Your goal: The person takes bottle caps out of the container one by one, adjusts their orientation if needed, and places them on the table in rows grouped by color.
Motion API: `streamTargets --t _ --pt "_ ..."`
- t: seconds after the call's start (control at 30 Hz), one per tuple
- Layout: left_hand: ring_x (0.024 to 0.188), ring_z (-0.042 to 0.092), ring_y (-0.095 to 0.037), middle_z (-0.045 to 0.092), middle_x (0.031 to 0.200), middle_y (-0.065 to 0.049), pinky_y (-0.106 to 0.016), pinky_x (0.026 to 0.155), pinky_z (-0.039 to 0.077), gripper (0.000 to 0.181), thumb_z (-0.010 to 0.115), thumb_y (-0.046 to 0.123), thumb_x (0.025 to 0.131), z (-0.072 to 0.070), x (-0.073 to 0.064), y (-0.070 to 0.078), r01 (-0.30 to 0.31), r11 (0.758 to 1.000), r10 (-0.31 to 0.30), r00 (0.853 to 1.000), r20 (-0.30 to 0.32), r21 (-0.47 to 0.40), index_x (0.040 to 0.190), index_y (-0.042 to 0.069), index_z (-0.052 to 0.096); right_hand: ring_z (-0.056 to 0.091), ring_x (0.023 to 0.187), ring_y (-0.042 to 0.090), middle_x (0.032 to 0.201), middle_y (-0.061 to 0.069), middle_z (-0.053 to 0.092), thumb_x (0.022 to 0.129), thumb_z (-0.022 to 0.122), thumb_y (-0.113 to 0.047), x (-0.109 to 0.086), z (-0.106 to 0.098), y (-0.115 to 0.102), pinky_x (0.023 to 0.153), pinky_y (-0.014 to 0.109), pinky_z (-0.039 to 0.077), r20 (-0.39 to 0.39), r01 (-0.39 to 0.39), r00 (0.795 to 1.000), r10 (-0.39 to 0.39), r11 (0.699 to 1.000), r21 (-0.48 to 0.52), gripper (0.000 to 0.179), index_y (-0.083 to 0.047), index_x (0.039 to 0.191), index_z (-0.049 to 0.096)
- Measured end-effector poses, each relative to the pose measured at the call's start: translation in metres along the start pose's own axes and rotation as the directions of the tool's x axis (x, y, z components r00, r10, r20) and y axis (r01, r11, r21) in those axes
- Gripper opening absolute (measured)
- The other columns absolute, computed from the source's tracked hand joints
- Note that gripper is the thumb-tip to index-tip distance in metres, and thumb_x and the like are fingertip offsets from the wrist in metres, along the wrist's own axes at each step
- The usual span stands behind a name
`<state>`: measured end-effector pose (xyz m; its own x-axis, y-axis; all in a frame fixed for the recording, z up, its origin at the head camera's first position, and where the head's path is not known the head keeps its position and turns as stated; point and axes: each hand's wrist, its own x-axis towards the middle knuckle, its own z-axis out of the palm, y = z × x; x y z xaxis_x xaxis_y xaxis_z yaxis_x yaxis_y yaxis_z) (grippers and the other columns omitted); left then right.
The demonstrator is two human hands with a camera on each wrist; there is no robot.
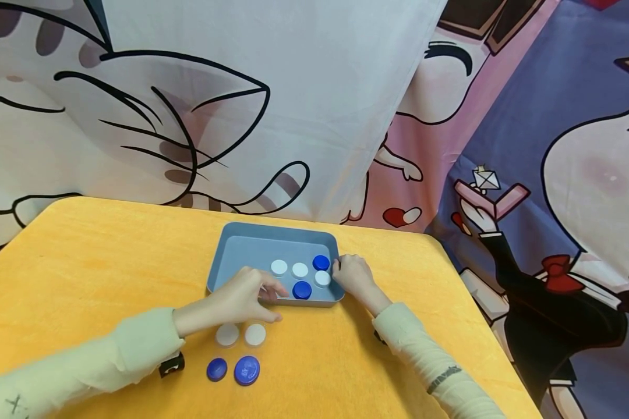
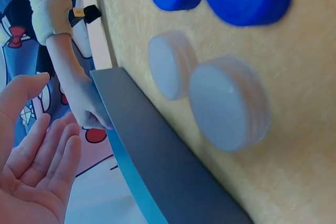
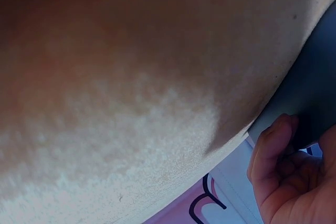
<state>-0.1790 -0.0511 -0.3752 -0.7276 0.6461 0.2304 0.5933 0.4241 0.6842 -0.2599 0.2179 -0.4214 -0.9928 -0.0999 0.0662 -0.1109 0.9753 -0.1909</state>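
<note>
A blue-grey rectangular tray [image 1: 251, 247] lies on the table with three white bottle caps [image 1: 279, 267] and two blue bottle caps [image 1: 301, 290] inside, toward its right half. My left hand [image 1: 243, 297] hovers at the tray's near rim, thumb and fingers spread apart; its palm [image 2: 37, 192] holds nothing in the left wrist view. At the tray's right side, my right hand [image 1: 354, 273] grips the rim with curled fingers [image 3: 273, 150]. In front of the tray, below my left hand, lie two white caps [image 1: 255, 334] and two blue caps [image 1: 247, 370].
The yellow table [image 1: 110, 256] extends to both sides of the tray. Behind it hangs a printed cartoon cloth [image 1: 320, 105], close to the table's back edge. A second patterned part [image 1: 529, 203] covers the right side.
</note>
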Motion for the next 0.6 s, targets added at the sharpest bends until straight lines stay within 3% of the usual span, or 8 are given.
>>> streamTargets --t 0.37,0.6 --pt "0.086 0.068 -0.021 0.074 0.097 -0.005 -0.024 0.076 0.056 0.029 0.083 0.018 0.072 -0.006 0.021 -0.006 0.047 0.999 -0.047 0.999 0.010 -0.017 0.098 0.008 0.074 0.048 0.047 0.017 0.049 0.002 0.044 0.095 0.053 -0.018 0.000 -0.001 0.000 0.046 0.024 0.034 0.003 0.001 1.000 -0.001 1.000 0.006 0.041 -0.009 0.055 0.051" --pt "0.087 0.069 -0.024 0.074 0.099 -0.008 -0.028 0.078 0.057 0.031 0.083 0.015 0.071 -0.010 0.034 -0.011 0.065 0.998 -0.066 0.998 -0.016 -0.019 0.099 0.006 0.074 0.048 0.047 0.017 0.049 0.002 0.044 0.095 0.053 -0.019 0.000 -0.002 0.000 0.047 0.023 0.034 0.007 0.008 1.000 -0.008 1.000 -0.008 0.041 -0.008 0.055 0.051"
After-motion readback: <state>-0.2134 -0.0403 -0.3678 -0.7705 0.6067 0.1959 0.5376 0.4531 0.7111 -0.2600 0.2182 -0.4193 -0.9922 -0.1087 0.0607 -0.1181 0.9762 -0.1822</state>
